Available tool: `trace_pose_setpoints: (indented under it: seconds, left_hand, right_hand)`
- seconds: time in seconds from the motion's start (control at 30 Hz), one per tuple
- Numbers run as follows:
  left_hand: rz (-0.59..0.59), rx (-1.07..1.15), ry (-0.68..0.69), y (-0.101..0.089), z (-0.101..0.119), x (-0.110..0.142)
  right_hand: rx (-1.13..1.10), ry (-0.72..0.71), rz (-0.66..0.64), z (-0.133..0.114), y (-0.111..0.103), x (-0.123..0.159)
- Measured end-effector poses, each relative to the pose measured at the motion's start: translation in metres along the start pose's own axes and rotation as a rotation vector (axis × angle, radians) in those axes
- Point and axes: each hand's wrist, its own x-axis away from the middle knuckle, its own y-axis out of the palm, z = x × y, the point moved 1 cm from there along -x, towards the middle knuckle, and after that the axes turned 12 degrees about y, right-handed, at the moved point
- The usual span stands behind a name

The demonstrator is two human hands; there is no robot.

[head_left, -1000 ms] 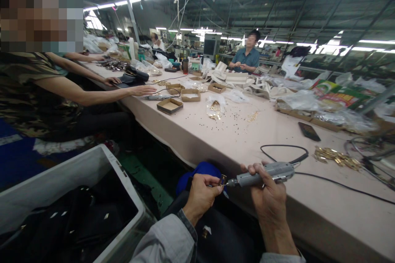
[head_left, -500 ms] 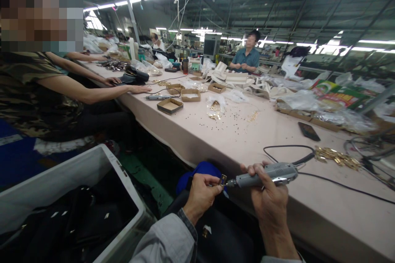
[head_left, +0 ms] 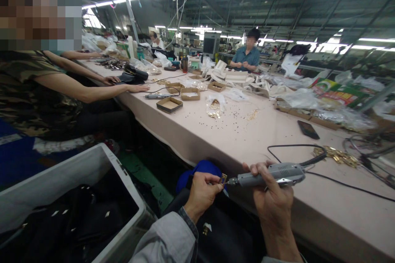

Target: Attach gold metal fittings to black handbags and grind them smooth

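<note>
My left hand (head_left: 201,194) pinches a small gold metal fitting (head_left: 223,178) at the near edge of the long table (head_left: 234,139). My right hand (head_left: 272,197) is wrapped round a grey corded electric screwdriver (head_left: 271,174), whose tip meets the fitting. The tool's black cable (head_left: 339,185) trails right across the tabletop. A black bag (head_left: 222,234) with a gold clasp lies in my lap below both hands.
A grey bin (head_left: 92,197) of black bags stands at my lower left. A person in camouflage (head_left: 46,90) sits left, arms stretched onto the table. Cardboard boxes (head_left: 169,105), loose gold parts (head_left: 338,156), a phone (head_left: 307,130) and plastic bags lie on the table. Another person (head_left: 247,55) sits far across.
My right hand and the screwdriver have shifted slightly to the right, and its cable has moved with them. The left hand keeps its pinch on the fitting.
</note>
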Motion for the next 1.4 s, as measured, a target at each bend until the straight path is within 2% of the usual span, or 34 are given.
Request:
trace_pose_setpoints:
  seconds: [0.47,0.9,1.4]
  left_hand:
    - [-0.027,0.021,-0.008,-0.0005,0.0074,0.0035]
    - [-0.049,0.104,-0.019,-0.0006,-0.0016,0.001]
    - [-0.058,0.085,0.005,-0.0004,0.0038,0.0026]
  right_hand:
    - [0.02,0.022,-0.021,-0.0003,0.0003,0.0024]
    - [0.011,0.006,0.005,0.0009,-0.0023,0.0005]
    - [0.018,0.009,-0.002,-0.0005,0.0006,0.002]
